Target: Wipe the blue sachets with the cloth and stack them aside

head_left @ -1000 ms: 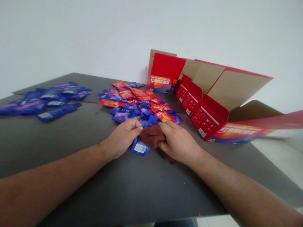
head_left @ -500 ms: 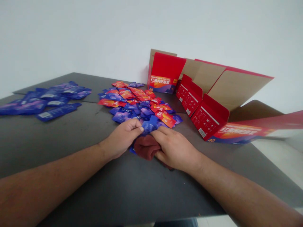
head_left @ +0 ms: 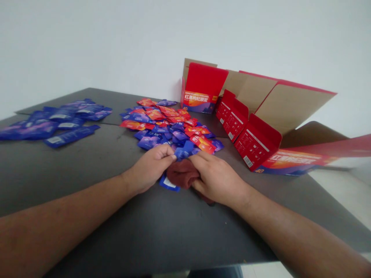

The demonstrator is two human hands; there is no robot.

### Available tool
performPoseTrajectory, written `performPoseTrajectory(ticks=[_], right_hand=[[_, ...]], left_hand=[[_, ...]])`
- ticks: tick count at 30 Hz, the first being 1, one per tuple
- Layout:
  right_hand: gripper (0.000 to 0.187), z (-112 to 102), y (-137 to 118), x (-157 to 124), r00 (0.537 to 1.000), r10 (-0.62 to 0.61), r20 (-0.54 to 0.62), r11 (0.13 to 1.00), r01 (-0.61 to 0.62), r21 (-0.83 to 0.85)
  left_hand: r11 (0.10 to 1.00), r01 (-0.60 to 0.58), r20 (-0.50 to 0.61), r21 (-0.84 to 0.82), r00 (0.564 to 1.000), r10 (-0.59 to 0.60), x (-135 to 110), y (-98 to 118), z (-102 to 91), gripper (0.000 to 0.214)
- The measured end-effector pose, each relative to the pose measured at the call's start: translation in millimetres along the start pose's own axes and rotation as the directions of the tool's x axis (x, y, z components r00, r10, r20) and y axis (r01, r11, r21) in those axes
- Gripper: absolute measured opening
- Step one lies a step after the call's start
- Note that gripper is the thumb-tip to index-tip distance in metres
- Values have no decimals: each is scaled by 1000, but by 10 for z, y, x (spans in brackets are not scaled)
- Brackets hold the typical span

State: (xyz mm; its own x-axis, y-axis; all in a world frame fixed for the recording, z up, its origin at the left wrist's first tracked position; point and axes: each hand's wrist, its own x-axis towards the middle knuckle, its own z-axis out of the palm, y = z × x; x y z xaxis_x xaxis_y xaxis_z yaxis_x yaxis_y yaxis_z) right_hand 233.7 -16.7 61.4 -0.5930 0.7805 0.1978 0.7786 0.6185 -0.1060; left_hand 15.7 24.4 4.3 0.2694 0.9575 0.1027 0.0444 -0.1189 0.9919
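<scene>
My left hand [head_left: 155, 164] pinches one edge of a blue pouch [head_left: 183, 150], held just in front of the mixed heap. A bunched brown cloth [head_left: 183, 173] is gripped in my right hand [head_left: 216, 175] and lies against the pouch, covering part of it. The lower end of a blue pouch with a white label [head_left: 169, 183] shows under the cloth; whether it is the same pouch I cannot tell. Beyond my hands lies the heap of red and blue pouches [head_left: 165, 125].
A pile of blue pouches [head_left: 62, 117] lies on the dark table [head_left: 121, 227] at the left. Several open red cardboard boxes [head_left: 256, 143] stand along the right, their tan inner flaps raised. Behind the table is a white wall [head_left: 130, 42].
The cloth has shifted slightly up and to the right with my right hand, uncovering more of the white-labelled pouch end. My left hand keeps its pinch.
</scene>
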Motion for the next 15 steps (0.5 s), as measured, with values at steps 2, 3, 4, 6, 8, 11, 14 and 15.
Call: performPoseTrajectory(ticks=[2, 3, 4, 6, 8, 11, 14, 15], right_hand=[[12, -17, 64, 13, 992, 109, -62, 994, -110, -15], [11, -24, 91, 19, 987, 135, -84, 991, -136, -9], [10, -30, 111, 25, 986, 139, -89, 990, -139, 4], [10, -37, 125, 29, 993, 92, -75, 995, -89, 36], [11, -41, 129, 31, 996, 56, -62, 997, -53, 49], [10, -52, 159, 38, 984, 130, -118, 991, -127, 32], [11, -63, 179, 41, 975, 169, -143, 986, -165, 36], [11, -63, 172, 40, 983, 144, -117, 989, -140, 45]], left_hand=[[999, 29, 2, -20, 1000, -29, -7, -3, 6, 18], [999, 37, 3, -25, 999, -37, -12, -3, 10, 18], [999, 41, 9, -26, 999, -41, -16, -1, 13, 18], [999, 38, 33, -32, 999, -37, -27, 9, 18, 19], [998, 42, 63, -42, 997, -39, -38, 26, 20, 21], [999, 44, 80, -31, 996, -42, -54, 52, 19, 18], [998, 50, 93, -31, 995, -47, -62, 70, 21, 17], [998, 55, 97, -38, 994, -51, -61, 74, 22, 18]])
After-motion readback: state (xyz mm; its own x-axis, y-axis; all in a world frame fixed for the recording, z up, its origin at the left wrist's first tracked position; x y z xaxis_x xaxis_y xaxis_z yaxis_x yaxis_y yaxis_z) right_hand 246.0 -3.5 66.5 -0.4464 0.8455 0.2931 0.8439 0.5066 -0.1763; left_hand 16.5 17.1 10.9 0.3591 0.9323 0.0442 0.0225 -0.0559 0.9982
